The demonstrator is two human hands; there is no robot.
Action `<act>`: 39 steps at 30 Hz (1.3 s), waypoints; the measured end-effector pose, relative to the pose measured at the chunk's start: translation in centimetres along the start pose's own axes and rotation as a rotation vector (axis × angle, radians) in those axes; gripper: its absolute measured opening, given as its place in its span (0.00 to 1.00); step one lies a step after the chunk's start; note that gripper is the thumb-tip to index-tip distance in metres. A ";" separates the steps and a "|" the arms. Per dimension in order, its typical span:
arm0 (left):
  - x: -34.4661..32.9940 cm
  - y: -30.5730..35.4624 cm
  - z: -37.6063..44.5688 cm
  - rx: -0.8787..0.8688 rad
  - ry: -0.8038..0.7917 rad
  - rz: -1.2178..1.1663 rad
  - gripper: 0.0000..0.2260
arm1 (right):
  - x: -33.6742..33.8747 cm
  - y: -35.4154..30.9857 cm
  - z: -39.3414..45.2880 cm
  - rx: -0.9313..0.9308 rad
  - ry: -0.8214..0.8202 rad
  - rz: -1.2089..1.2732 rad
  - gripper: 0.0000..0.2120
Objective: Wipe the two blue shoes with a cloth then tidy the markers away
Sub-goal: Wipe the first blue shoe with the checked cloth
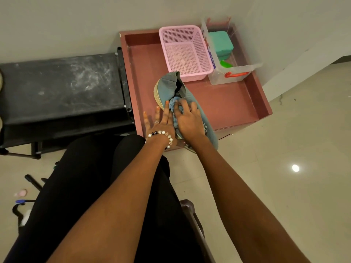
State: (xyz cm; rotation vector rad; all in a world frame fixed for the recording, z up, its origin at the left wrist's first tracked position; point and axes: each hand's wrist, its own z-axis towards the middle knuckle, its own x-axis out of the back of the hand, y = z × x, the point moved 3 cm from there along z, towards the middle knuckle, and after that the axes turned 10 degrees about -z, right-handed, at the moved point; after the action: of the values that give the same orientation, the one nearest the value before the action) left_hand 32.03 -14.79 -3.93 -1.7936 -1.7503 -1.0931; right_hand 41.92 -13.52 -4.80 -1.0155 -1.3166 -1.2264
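Right grip (187, 118) bunched around blue cloth (173, 106) atop blue shoe (171, 86), heel away, toe toward person; left grip (159, 123) flat, steadying.

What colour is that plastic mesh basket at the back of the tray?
Pink: the perforated plastic basket shows clearly in the head view.

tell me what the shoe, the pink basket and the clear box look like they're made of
Shoe: blue-grey knit fabric upper, matte, ribbed at the collar; pale layered sole, probably rubber or foam.
Basket: pink moulded plastic, going by its regular perforated grid and slight sheen.
Box: clear, glossy rigid plastic, its contents visible through the walls; red handle, likely plastic too.
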 end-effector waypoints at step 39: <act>-0.2 0.0 -0.2 -0.030 0.034 -0.024 0.51 | 1.0 0.8 -9.6 -0.061 -0.112 0.142 0.29</act>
State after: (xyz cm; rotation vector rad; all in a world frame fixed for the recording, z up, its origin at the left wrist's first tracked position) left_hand 31.97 -15.02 -3.97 -1.7656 -1.7491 -1.1580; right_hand 43.85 -23.04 -4.10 -1.2151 -1.2755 -1.1220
